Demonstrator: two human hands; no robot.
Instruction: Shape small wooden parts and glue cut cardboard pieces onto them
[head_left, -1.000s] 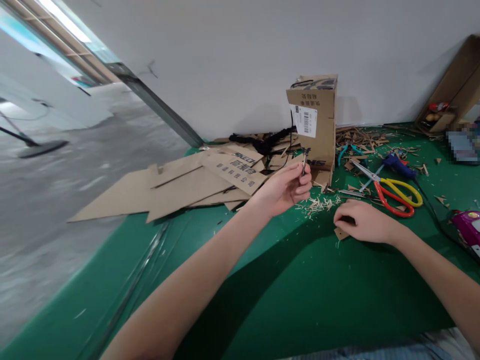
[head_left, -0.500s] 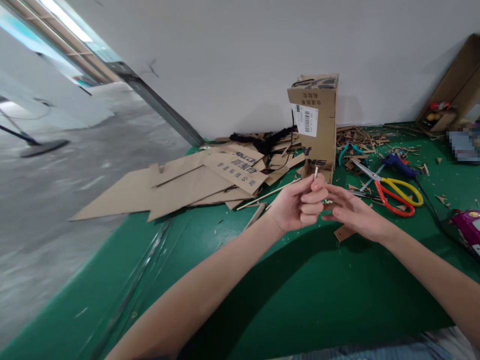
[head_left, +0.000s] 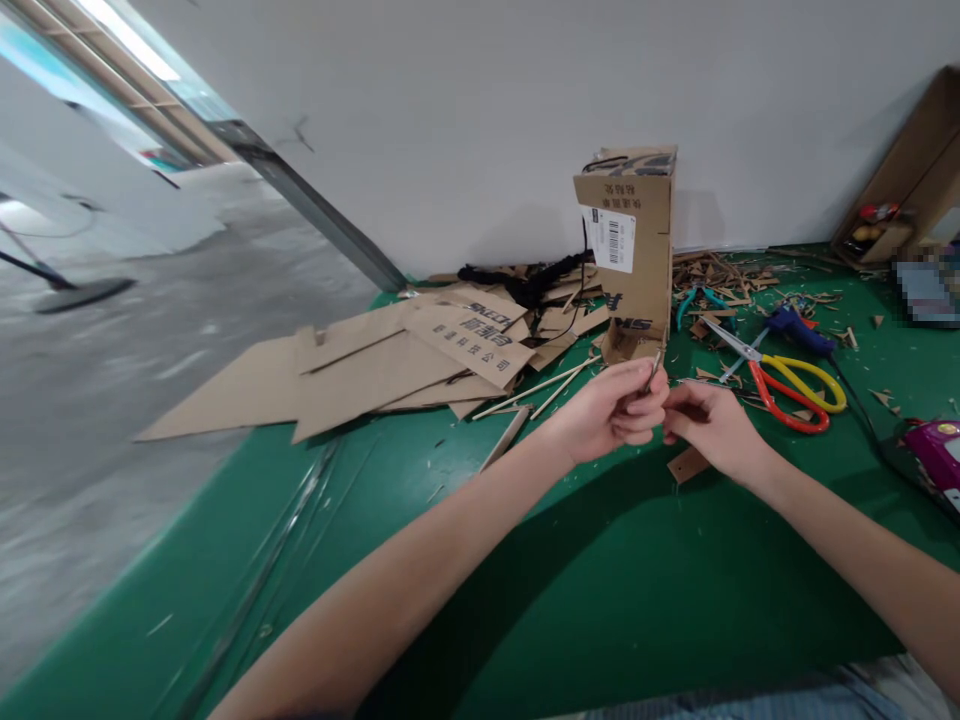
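Note:
Closed fingers of my left hand (head_left: 626, 405) hold a small thin piece (head_left: 654, 369) that sticks up past the fingertips; its kind is too small to tell. My right hand (head_left: 705, 425) is just to the right, fingers pinched together close to the left hand's fingers, and whatever they grip is hidden. Beneath the right hand a small brown cardboard strip (head_left: 688, 464) lies on the green table (head_left: 645, 600). Behind both hands stands a tall cardboard box structure (head_left: 645, 250) with a white label.
Flat cardboard sheets (head_left: 360, 370) lie left, with thin sticks (head_left: 559, 393) nearby. Right are scissors (head_left: 795, 390) with red and yellow handles, teal pliers (head_left: 701, 300), a blue glue gun (head_left: 802, 330) with a cable, and a purple object (head_left: 934, 450). Cardboard scraps lie behind them.
My left hand has moved slightly right and down, tilting the small piece. My right hand's fingers, spread before, have drawn together into a pinch beside the left hand.

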